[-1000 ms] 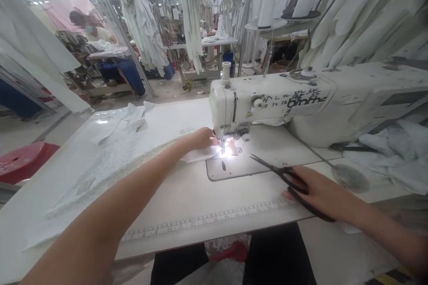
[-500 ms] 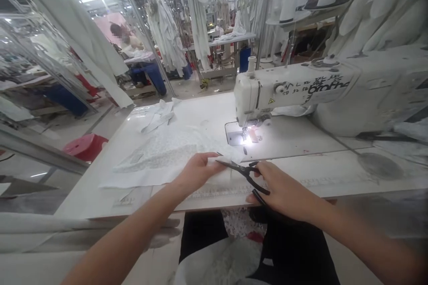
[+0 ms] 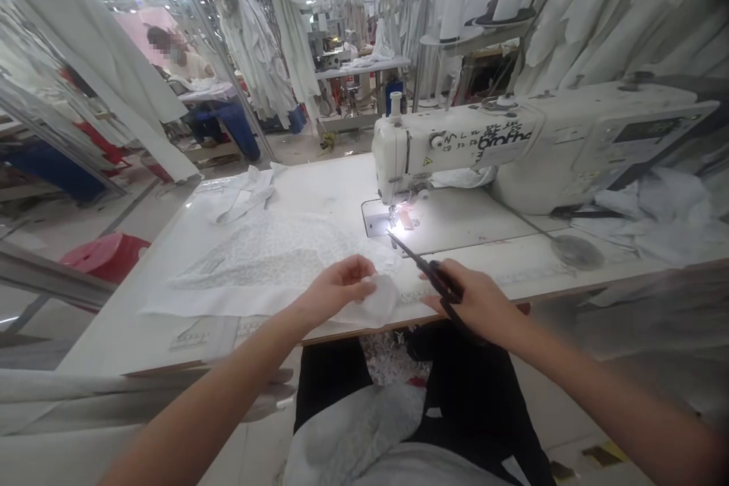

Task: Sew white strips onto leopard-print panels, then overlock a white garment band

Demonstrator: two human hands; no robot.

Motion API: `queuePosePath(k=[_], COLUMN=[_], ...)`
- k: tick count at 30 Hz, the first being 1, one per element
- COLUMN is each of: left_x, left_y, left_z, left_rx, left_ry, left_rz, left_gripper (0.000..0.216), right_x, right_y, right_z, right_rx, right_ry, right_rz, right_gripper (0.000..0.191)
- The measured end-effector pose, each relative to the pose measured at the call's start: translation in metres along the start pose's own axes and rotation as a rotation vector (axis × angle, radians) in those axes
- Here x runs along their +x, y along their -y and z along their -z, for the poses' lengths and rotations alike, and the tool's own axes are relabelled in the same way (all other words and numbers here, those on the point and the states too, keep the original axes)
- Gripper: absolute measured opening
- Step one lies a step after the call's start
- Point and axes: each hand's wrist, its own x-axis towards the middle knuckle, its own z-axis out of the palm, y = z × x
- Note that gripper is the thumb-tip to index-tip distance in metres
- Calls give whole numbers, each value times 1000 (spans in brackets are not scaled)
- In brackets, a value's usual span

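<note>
My left hand [image 3: 340, 285] pinches the edge of a white fabric piece [image 3: 376, 304] near the table's front edge. More of the thin, patterned white fabric [image 3: 273, 254] lies spread flat to the left of the needle area. In my right hand [image 3: 475, 296] are black scissors [image 3: 438, 277], gripped by the handles. Their blades look closed and point up and left toward the presser foot, apart from the fabric in my left hand. The sewing machine [image 3: 449, 148] stands just beyond, its needle light glowing.
White scraps [image 3: 250, 194] lie at the table's far left, and crumpled white cloth [image 3: 654, 213] at the right. A thread stand with white cones [image 3: 456, 0] rises behind the machine. A red stool [image 3: 105, 257] stands left of the table. A person [image 3: 176, 57] sits at another table.
The scissors have moved away from the fabric and their blades have come together, now pointing toward the needle. My left hand has turned the fabric edge downward. The view has shifted right.
</note>
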Motion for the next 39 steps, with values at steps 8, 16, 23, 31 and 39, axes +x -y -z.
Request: queuePosePath(k=[8,16,23,31,39], left_x=[6,2,4,-2,0], left_y=[10,8,10,5,12], left_z=[-3,0,3,1,17], left_rx=[109,42,-21,23,267], left_ry=[-92,-117,-102,-46,32], left_rz=[0,68,124,204,-26], left_gripper=[27,28,24,26,28], right_x=[27,18,11,3,31], right_y=[28,3,-14,-9,-73], right_z=[-35,1,17,10,49], right_rx=[277,-82,-344,-458,-539], right_ry=[-104,98,178,183,7], right_rz=[170,122,200,157,-220], right_gripper=[14,31,43,44,28])
